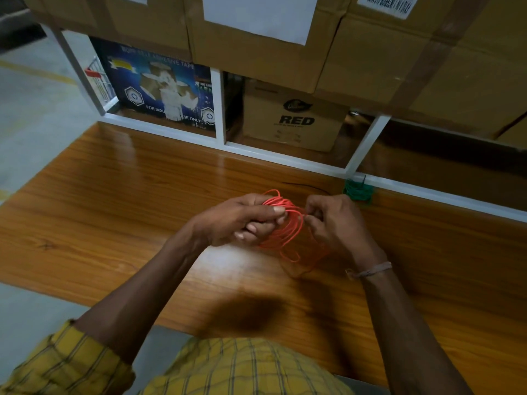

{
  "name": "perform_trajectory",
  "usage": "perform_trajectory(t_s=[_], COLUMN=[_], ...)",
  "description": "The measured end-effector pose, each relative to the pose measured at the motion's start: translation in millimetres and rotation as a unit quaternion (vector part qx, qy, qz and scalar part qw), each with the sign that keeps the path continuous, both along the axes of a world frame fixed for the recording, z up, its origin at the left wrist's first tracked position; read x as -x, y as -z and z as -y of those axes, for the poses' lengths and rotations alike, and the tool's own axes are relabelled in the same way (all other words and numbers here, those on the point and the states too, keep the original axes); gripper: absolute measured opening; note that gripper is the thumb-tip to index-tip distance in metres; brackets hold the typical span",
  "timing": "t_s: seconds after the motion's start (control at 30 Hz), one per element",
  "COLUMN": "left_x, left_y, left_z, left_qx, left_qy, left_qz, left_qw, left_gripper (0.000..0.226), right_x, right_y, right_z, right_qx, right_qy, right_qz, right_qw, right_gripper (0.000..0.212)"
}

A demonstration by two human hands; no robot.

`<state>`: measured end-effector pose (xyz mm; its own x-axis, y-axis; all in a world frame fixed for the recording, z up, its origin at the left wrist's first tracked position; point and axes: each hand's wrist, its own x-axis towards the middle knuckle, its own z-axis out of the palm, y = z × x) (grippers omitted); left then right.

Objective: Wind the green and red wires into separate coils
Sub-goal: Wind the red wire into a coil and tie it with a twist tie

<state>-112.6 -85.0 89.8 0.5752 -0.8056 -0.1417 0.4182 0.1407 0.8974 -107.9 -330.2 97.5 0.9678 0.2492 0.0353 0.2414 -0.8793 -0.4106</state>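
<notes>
Red wire [285, 229] coil, being held above the wooden table [114, 201]; its long axis is running from 12 to 6 o'clock. Left hand [242, 220] is gripping the coil; right hand [333, 223] is pinching a strand. Green wire [358, 191] coil is lying at 1 o'clock, beside the white shelf frame [285, 158].

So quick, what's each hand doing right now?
Left hand: grips the red wire coil.
Right hand: pinches a strand of the same coil.
</notes>
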Motion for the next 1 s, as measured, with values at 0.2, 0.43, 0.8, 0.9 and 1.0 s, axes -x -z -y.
perform_trajectory(t_s=[0.2, 0.43, 0.8, 0.9, 1.0], left_x=[12.2, 17.8, 1.3, -11.9, -21.1], left_y=[-4.4, -0.1, -22.1, -26.1, -23.8], left_z=[8.3, 12.2, 14.7, 12.5, 11.4], left_qx=[0.079, 0.109, 0.337, 0.318, 0.173], left_qy=[-0.014, -0.038, -0.261, -0.329, -0.413], left_qz=[0.012, -0.01, -0.131, -0.103, -0.048], left_qw=[0.997, 0.993, 0.895, 0.883, 0.893], left_gripper=[0.025, 0.024, 0.039, 0.039, 0.049], right_x=[-6.0, -8.8, 9.1, 25.0, 35.1], right_y=[14.7, 22.7, 51.1, 52.1, 41.7], right_z=[4.0, 3.4, -3.9, -4.2, -3.7], right_qx=[-0.046, -0.075, -0.032, -0.104, -0.106], right_qy=[-0.004, 0.015, -0.037, -0.048, -0.095], right_qz=[0.047, 0.006, -0.19, -0.244, -0.228], right_qw=[0.998, 0.997, 0.981, 0.963, 0.963], right_gripper=[0.014, 0.017, 0.023, 0.019, 0.011])
